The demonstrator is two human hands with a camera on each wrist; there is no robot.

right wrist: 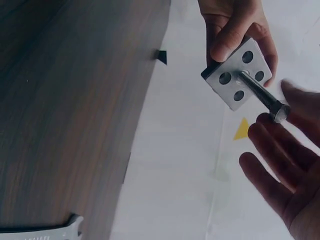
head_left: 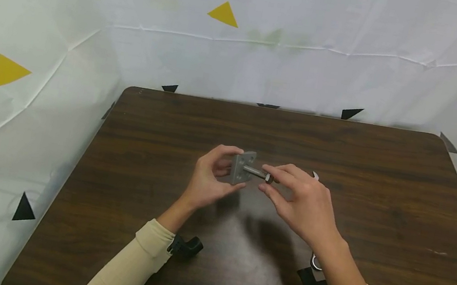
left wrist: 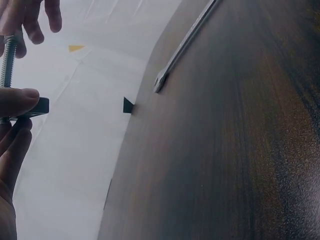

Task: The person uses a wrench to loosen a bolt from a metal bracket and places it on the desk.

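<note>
My left hand [head_left: 237,169] holds a grey square metal plate [head_left: 244,165] with several holes upright above the table, thumb on one edge and fingers behind. A threaded bolt [head_left: 254,171] sticks through the plate's middle toward the right. A nut [head_left: 268,178] sits at its free end. My right hand [head_left: 266,182] pinches that nut between thumb and index finger, the other fingers loosely spread. The right wrist view shows the plate [right wrist: 239,75], the bolt [right wrist: 260,96] and the nut [right wrist: 280,114]. In the left wrist view my thumb [left wrist: 20,100] presses the plate's edge [left wrist: 41,106].
A dark wooden table [head_left: 381,185] is ringed by white sheeting with yellow and black triangles. A flat metal wrench [left wrist: 185,45] lies on the table just behind my right hand, and its end [head_left: 315,175] peeks out. Black wrist straps [head_left: 186,246] sit at both cuffs.
</note>
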